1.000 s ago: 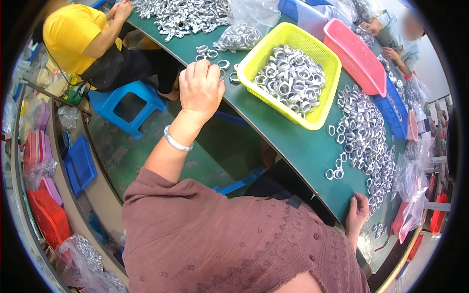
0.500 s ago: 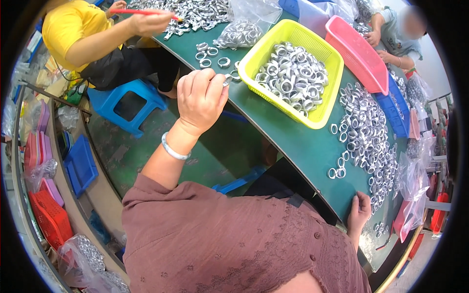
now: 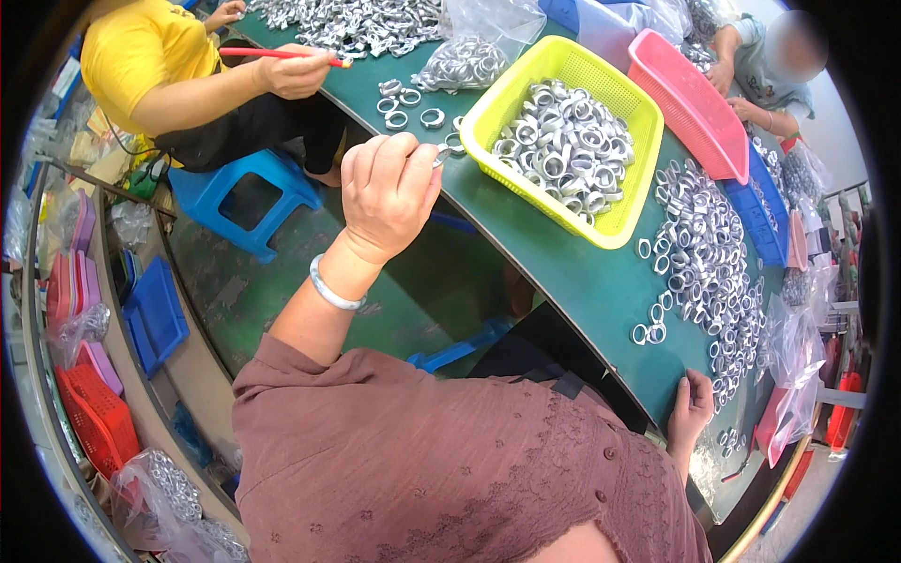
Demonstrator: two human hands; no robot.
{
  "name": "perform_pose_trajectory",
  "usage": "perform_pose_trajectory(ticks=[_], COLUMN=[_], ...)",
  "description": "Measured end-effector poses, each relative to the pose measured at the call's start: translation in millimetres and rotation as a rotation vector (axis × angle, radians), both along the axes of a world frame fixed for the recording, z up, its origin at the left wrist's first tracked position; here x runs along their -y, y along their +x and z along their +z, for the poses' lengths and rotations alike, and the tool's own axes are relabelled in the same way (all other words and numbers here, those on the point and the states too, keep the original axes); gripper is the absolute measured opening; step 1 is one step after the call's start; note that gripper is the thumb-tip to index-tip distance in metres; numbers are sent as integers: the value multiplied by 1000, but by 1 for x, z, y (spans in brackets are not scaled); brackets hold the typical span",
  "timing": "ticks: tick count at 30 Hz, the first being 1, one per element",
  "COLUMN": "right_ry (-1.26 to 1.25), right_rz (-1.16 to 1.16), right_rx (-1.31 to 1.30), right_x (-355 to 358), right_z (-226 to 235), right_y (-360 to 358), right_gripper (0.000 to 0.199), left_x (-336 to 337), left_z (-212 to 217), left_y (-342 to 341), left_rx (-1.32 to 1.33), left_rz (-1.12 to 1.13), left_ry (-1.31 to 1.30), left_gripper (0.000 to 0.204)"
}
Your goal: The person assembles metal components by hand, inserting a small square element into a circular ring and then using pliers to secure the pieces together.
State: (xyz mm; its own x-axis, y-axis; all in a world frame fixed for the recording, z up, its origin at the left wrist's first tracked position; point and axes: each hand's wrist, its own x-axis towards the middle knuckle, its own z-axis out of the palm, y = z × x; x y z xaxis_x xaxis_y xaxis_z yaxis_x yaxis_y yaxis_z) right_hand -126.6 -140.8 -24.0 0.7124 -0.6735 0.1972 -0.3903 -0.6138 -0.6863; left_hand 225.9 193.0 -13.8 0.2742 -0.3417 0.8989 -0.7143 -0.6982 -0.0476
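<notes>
brimming yellow basket (image 3: 627, 218) of metal rings, left hand (image 3: 387, 192) fingers pinching one ring (image 3: 441, 155) beside it

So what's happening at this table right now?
A person in a brown top sits at a long green table strewn with small metal rings. Their left hand is raised at the table edge, pinching a metal ring beside a yellow basket full of rings. Their right hand rests flat on the table near a loose pile of rings. Across the corner, a co-worker in yellow holds a red stick over more rings.
</notes>
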Motion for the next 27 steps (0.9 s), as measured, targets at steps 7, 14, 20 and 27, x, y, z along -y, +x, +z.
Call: perform_pose_trajectory(ticks=[7, 14, 20, 27], right_ry=[-20, -41, -25, -29], right_rz=[-7, 8, 3, -24], right_rx=[-15, -57, -64, -29], right_x=[1, 1, 3, 2], right_z=[0, 2, 0, -1], right_y=[0, -3, -2, -1], right_gripper=[10, 11, 11, 10], left_x=[-1, 1, 6, 19], left_z=[-4, -9, -22, -12], left_y=[3, 9, 26, 24], left_rx=[28, -29, -513, -515], left_rz=[22, 11, 172, -3], left_ry=[1, -29, 2, 3], left_gripper=[26, 26, 27, 27])
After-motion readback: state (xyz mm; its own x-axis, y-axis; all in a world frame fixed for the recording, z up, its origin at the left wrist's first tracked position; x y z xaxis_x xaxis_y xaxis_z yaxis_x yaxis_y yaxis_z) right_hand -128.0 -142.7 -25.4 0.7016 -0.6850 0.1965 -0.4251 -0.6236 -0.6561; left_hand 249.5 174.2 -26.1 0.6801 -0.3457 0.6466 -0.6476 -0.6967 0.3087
